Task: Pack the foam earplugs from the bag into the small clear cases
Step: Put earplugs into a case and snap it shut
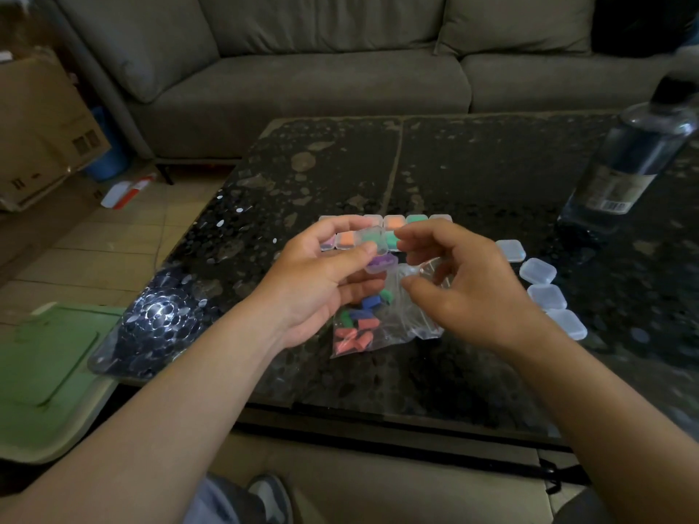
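Observation:
My left hand (321,281) grips a small clear case (378,255) with its lid raised and purple earplugs inside. My right hand (454,285) hovers beside it, fingers apart, its fingertips close to the case lid. Under both hands lies the clear plastic bag (374,327) holding red, blue and green foam earplugs (353,338). Behind my hands, filled cases (393,222) with orange, green and purple plugs stand in rows. Several empty clear cases (537,272) lie in a line to the right.
A clear water bottle (628,160) with a black cap stands at the right of the dark speckled table (472,172). A grey sofa (302,77) is behind it. A cardboard box (41,130) sits at left, a green board (41,364) near the table's front left corner.

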### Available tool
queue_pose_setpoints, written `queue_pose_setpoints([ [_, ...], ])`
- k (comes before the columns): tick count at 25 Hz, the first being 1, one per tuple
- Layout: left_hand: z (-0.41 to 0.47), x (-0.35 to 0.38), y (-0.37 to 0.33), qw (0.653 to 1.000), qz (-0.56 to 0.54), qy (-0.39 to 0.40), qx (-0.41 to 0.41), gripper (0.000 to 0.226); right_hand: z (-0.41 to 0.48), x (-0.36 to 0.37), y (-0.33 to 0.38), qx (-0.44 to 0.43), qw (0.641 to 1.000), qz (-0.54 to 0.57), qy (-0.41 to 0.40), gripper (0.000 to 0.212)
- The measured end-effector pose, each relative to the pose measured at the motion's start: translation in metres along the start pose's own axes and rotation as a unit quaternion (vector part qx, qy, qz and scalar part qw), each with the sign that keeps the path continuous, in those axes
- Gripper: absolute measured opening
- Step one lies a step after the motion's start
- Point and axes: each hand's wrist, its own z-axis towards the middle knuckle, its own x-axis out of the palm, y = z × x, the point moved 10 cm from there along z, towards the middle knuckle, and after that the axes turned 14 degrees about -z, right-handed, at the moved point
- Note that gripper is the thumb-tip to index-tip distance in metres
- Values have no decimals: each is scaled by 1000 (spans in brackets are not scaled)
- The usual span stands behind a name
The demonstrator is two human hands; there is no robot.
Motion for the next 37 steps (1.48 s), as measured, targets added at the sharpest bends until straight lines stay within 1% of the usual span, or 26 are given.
queue_pose_setpoints([
  [2, -1, 4, 1, 1000, 1, 21, -5, 26, 0, 3, 0, -7, 1000, -13, 7, 54],
  [4, -2, 9, 3, 999, 11, 49, -16, 28, 1, 1, 1, -15, 1000, -27, -4, 56],
  [5, -3, 10, 5, 998, 21, 60, -24, 27, 1, 0, 0, -18, 999, -32, -11, 53],
  [7, -5, 12, 7, 996, 41, 73, -33, 25, 2, -2, 0, -19, 999, -44, -15, 39],
  [9, -5, 12, 7, 994, 62, 80, -27, 24, 2, -2, 2, -24, 998, -53, -8, 25],
  [10, -5, 13, 6, 993, 77, 83, -20, 25, 2, -2, 3, -26, 998, -52, -6, 21],
  [12, -5, 12, 1, 989, 122, 78, 14, 25, 2, -2, 3, -25, 999, -47, -6, 19],
  [15, -5, 11, -12, 968, 220, 63, 102, 22, 2, -3, 2, -26, 999, -46, -12, 18],
  [18, -6, 13, -16, 953, 260, 65, 142, 22, 1, -3, 4, -30, 998, -49, -7, 19],
  [22, -6, 14, -17, 949, 272, 72, 145, 22, 1, -1, 7, -39, 998, -52, 1, 18],
  [29, -5, 14, -15, 951, 268, 66, 140, 17, 1, -1, 6, -45, 998, -44, -7, 15],
  [34, -4, 14, -17, 945, 279, 61, 157, 24, 3, 2, -2, -23, 998, -63, -1, 19],
  [37, -4, 17, -18, 945, 270, 56, 174, 27, 4, -1, -10, -3, 999, -47, -15, 17],
])
